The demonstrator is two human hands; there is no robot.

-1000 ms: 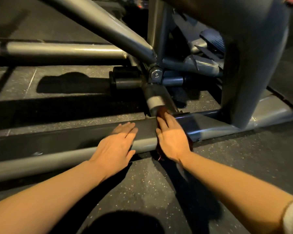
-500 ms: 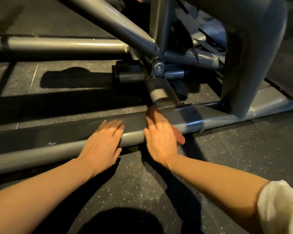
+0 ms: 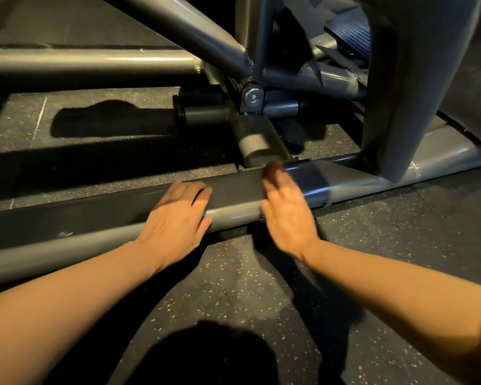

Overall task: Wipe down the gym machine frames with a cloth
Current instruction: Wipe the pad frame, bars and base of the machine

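A dark rubber floor (image 3: 261, 287) flecked with pale specks fills the lower part of the view. Thin pale seam lines (image 3: 41, 115) cross the floor at the far left. A long dark shadow (image 3: 109, 122) lies on the floor beyond them, and a rounded shadow (image 3: 211, 354) sits on the floor at the near edge.

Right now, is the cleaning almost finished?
Hard to say what's done; no bar shows clear wipe marks. In hand: the right hand presses a dark cloth on the low floor bar, the left hand resting beside it. The slanted bars behind may still need wiping.
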